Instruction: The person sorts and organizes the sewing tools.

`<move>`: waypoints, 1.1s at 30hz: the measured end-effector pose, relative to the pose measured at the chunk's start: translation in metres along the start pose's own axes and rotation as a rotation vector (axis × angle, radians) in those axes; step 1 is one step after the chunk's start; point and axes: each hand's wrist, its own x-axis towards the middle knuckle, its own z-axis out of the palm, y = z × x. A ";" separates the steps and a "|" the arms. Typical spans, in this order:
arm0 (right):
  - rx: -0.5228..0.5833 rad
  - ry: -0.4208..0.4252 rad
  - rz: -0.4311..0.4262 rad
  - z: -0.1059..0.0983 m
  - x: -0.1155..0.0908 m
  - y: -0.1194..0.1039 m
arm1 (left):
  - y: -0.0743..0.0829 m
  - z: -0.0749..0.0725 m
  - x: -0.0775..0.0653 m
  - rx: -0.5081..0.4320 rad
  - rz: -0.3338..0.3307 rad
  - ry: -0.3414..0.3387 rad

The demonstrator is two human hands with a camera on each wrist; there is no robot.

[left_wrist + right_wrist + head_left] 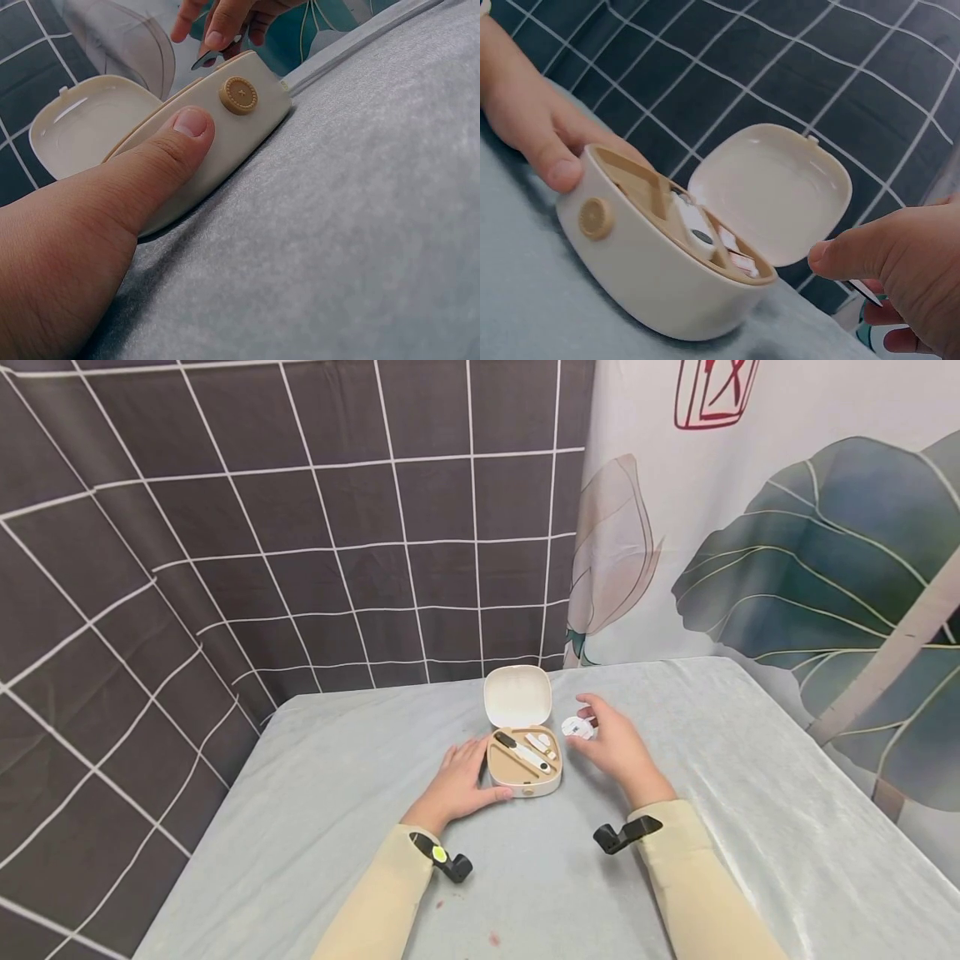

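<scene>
A cream case stands on the table with its lid raised and a round tan button on its front. Inside, a tan tray carries a slim white tool with a black end and several small white pieces. My left hand holds the case at its left front corner, thumb on the front wall, fingers along the side. Just right of the case, my right hand pinches a thin round white disc with printing on it. The right wrist view shows only the disc's edge.
A grey-blue cloth covers the table. Behind it hangs a dark curtain with a white grid, and at the right a pale curtain with a leaf print. Black wrist cameras sit on both sleeves.
</scene>
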 end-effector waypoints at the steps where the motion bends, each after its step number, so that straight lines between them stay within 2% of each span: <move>1: -0.003 -0.002 -0.003 0.001 0.000 -0.001 | 0.000 0.000 0.000 0.000 0.000 -0.001; 17: 0.025 -0.046 -0.024 0.021 -0.004 -0.026 | 0.001 0.000 0.001 0.004 -0.016 -0.004; 33: -0.043 -0.079 -0.117 0.037 -0.006 -0.036 | 0.002 -0.001 0.001 0.006 -0.025 -0.016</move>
